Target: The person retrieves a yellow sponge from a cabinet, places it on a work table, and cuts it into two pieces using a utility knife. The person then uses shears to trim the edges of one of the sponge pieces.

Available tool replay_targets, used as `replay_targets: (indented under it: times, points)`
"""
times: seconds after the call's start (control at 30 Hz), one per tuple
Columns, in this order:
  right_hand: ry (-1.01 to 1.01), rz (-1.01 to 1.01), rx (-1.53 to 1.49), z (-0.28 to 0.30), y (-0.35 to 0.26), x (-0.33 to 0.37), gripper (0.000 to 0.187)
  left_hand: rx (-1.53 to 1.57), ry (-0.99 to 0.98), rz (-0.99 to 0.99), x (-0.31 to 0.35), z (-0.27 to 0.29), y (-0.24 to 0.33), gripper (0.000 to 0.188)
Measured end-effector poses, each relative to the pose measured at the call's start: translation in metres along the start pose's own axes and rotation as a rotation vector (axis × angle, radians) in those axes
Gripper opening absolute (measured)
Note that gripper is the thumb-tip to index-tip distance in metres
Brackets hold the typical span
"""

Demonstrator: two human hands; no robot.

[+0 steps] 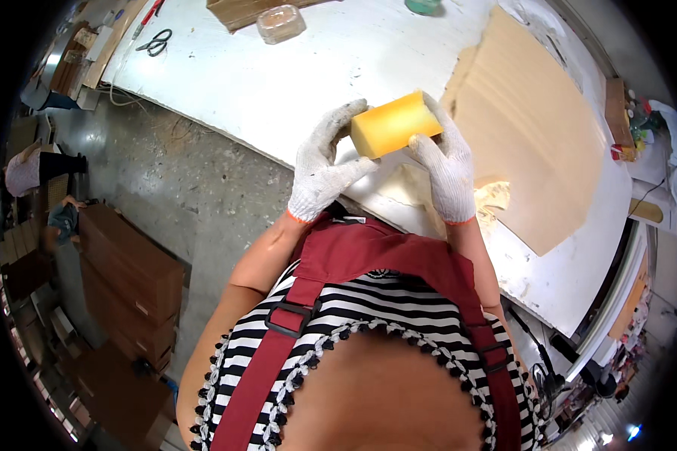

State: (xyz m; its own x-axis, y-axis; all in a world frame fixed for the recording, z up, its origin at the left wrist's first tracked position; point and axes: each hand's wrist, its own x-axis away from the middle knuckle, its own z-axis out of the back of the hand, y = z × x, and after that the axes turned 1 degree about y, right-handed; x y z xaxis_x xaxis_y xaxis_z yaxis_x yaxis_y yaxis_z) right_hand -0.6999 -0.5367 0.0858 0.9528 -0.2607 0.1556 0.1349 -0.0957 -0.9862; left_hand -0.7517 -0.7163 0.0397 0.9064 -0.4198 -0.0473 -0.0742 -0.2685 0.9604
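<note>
Spanning the upper frame: a long white-topped counter (293, 68), its near edge running diagonally above a grey concrete floor (180, 188).
Board: a large pale tan wooden sheet (534, 128) lies flat on the counter's right half, just beyond the right hand.
Boxes: brown cardboard cartons (128, 278) are stacked on the floor at the left, well apart from the counter.
Hands: both wear white knitted gloves; the left hand (325, 161) and right hand (444, 161) are clamped on opposite ends of one block.
Block: a yellow-orange rectangular sponge block (393, 124) is held between the hands, raised above the counter's near edge.
Far items: a clear plastic container (280, 22) and dark-handled scissors (155, 42) rest on the counter's far side.
</note>
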Motion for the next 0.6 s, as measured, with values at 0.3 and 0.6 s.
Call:
replay_targets:
  times: [0.3,0.6]
  points:
    - [0.054,-0.136,-0.037,-0.069,0.011,-0.028,0.047,-0.241,-0.083,0.084,-0.024,0.063,0.028,0.078]
    - [0.059,-0.105,-0.245,-0.080,0.042,-0.032,0.065,-0.192,-0.324,-0.019,-0.025,0.086,0.023,0.080]
